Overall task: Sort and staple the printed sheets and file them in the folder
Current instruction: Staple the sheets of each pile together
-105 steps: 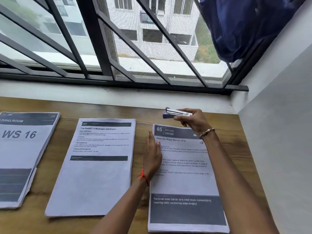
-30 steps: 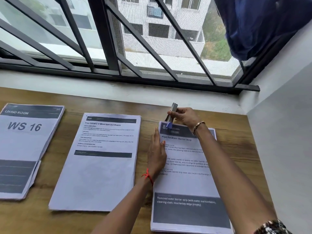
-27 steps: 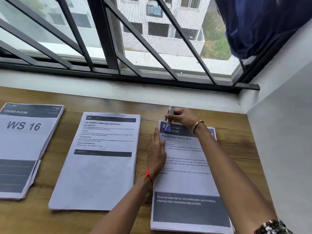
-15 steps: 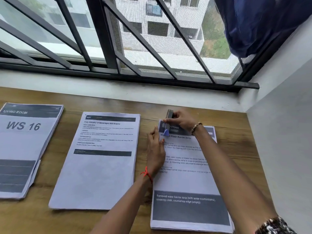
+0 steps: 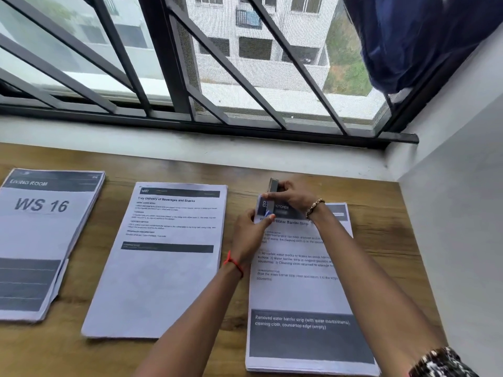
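**Stapling the top-left corner of the kitchen set**

My right hand (image 5: pixel 292 195) is closed around the small stapler (image 5: pixel 273 185), its mouth over the top-left corner of the kitchen sheets (image 5: pixel 302 289), which lie flat at the right end of the wooden counter (image 5: pixel 381 240). My left hand (image 5: pixel 249 235) rests on the left edge of that same stack, its fingers (image 5: pixel 268 217) curled up to the corner and pinching the sheets just below the stapler; it holds nothing else. I judge this to be the stapling step for this set, though I cannot tell whether the staple is in yet. Next comes a firm squeeze with the corner kept square, so no page slips out. The beverage-tray stack (image 5: pixel 163 268) lies in the middle and the living-room stack (image 5: pixel 40 240) at the far left, both well apart from my hands. No folder is in sight.
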Demonstrator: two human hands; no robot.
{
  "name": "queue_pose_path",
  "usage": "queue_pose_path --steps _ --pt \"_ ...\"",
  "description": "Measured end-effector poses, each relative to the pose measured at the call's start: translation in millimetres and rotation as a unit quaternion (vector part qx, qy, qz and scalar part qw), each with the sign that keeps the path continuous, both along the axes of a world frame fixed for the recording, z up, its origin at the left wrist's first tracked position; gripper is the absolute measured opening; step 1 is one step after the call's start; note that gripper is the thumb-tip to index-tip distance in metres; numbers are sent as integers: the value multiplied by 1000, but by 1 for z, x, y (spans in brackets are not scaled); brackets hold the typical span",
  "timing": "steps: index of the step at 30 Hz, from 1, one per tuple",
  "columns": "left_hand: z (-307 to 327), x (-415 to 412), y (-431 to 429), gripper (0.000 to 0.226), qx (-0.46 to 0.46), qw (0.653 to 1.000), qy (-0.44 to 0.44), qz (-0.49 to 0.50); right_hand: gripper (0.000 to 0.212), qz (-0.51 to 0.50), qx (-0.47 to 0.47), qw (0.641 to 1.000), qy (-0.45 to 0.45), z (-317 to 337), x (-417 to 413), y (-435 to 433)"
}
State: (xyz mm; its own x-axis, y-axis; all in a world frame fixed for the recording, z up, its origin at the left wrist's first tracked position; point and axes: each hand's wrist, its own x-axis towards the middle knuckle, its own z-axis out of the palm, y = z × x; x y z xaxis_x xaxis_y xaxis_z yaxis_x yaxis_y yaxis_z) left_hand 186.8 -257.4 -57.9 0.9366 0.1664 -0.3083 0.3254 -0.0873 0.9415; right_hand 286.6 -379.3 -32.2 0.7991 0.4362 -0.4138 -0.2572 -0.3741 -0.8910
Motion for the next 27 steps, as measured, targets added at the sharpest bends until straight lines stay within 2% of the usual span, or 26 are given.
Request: queue_pose_path --steps 3,7,11,13,16,20,24,27 --pt "1 2 -1 16 18 1000 8 14 15 -8 8 1000 5 -3 2 2" --pt "1 1 -4 15 44 999 -3 29 37 -14 4 1000 -1 -7 3 6" --pt "-2 4 -5 15 80 996 -1 45 20 -24 0 1000 -10 -6 3 5" --pt "-3 4 -6 19 90 995 -4 47 22 -26 -4 1000 -14 -7 5 4" --pt "-1 4 -2 20 63 998 3 24 33 -22 -18 1000 -13 -7 5 3" --pt "4 -1 8 31 -36 999 -17 -26 17 17 -43 999 4 -3 10 2" --pt "3 -8 9 33 -66 996 -23 -50 16 -93 44 993 57 1 11 1" --pt "-1 -10 11 39 -87 995 -29 -48 21 -215 124 966 74 1 9 2"
